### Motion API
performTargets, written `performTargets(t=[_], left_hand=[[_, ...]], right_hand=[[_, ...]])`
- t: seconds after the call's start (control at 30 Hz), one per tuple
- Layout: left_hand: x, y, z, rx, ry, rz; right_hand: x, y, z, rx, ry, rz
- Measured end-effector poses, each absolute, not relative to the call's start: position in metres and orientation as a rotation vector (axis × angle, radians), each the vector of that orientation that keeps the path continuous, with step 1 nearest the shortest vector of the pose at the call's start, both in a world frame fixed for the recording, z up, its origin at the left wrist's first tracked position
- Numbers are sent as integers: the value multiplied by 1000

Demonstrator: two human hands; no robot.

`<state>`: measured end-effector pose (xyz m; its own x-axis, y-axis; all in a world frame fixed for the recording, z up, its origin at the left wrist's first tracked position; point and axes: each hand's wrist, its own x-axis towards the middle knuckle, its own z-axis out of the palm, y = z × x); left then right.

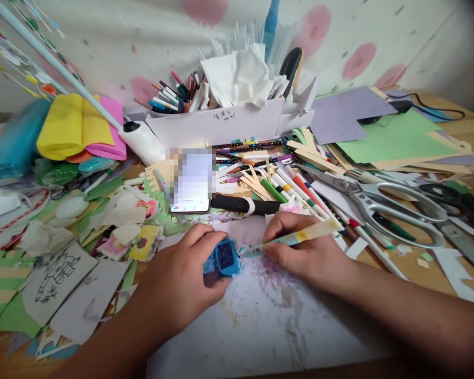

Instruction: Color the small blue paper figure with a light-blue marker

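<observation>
My left hand grips a small blue square piece with a darker blue face, pressed down on a stained white sheet. My right hand holds a pale marker-like stick with yellow and teal bands. Its tip points left and touches or nearly touches the blue piece's right side. Both forearms come in from the bottom of the view.
A phone and a black cylinder lie just beyond my hands. Large metal scissors, loose markers and coloured paper fill the right. A white box of pens and tissue stands behind. Paper scraps and a line drawing cover the left.
</observation>
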<state>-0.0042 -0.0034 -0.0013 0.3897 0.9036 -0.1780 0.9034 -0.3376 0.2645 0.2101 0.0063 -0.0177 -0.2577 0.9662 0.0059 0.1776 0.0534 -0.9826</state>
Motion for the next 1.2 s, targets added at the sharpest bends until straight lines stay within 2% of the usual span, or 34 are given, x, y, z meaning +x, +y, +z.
performTargets(t=[0.17, 0.43, 0.53, 0.63, 0.73, 1.1, 1.2], left_hand=[[-8, -4, -7, 2381, 1519, 132], [-13, -4, -6, 2342, 1525, 112], [-25, 1, 0, 2331, 1549, 300], [-38, 15, 7, 2159, 1829, 599], [-45, 31, 8, 1997, 1973, 752], [-29, 50, -2, 2098, 2091, 352], [-30, 48, 2, 2104, 2130, 364]], right_hand=[[210, 5, -18, -1169, -1593, 1319], [209, 5, -18, -1180, -1537, 1324], [209, 7, -19, -1188, -1455, 1348], [210, 8, -19, -1186, -1433, 1328], [210, 8, -20, -1192, -1489, 1301], [209, 7, -21, -1188, -1527, 1314], [210, 7, -21, -1185, -1525, 1310]])
